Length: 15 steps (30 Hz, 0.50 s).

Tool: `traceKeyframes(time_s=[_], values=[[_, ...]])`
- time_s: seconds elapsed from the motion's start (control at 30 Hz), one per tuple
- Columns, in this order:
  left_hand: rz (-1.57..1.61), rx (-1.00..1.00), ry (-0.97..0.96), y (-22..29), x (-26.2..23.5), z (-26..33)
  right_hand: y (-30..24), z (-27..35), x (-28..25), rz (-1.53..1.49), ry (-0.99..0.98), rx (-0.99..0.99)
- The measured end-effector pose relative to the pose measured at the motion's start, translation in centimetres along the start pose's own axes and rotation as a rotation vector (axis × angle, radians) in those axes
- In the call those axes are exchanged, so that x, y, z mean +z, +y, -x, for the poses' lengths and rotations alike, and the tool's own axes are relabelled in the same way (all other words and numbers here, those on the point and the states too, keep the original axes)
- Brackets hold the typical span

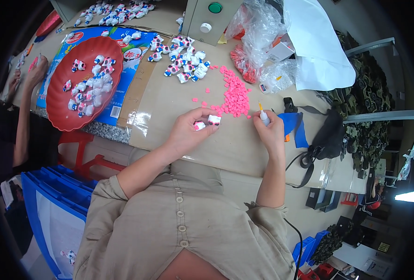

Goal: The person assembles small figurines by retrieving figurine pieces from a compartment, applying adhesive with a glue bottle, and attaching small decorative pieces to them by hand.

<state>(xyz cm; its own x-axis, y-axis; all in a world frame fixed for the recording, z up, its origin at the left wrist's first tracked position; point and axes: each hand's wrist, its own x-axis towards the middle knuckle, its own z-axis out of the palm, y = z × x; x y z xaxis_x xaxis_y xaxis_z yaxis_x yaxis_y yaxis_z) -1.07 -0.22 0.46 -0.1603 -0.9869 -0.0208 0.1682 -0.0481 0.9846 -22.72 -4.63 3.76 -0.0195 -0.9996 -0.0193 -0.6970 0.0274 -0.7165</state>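
The left hand (187, 129) clasps two small white figures (214, 120) — the right hand (273, 128), well apart, pinches a yellow-tipped bottle (265, 118).

Red-and-white characters (133, 54) are printed on the blue sheet (131, 75); a barcode (115, 112) is borne near its lower edge; smaller print is left illegible.

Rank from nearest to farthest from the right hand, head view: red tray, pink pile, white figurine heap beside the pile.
1. Pink pile: left of the right hand.
2. White figurine heap: farther left, beyond the pile.
3. Red tray: farthest left.
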Motion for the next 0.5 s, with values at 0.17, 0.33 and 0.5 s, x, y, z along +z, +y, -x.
traceKeyframes(time_s=[0.17,0.33,0.5], values=[[0.014,0.017,-0.020,-0.1,0.0,0.0,1.2,0.0,0.4,0.061,0.027,-0.178],[-0.003,0.059,-0.031,-0.2,-0.1,0.0,0.2,0.3,0.7,0.263,0.025,-0.222],[-0.022,0.043,-0.025,-0.1,0.0,0.0,-1.2,1.6,1.1,-0.097,-0.005,0.038]])
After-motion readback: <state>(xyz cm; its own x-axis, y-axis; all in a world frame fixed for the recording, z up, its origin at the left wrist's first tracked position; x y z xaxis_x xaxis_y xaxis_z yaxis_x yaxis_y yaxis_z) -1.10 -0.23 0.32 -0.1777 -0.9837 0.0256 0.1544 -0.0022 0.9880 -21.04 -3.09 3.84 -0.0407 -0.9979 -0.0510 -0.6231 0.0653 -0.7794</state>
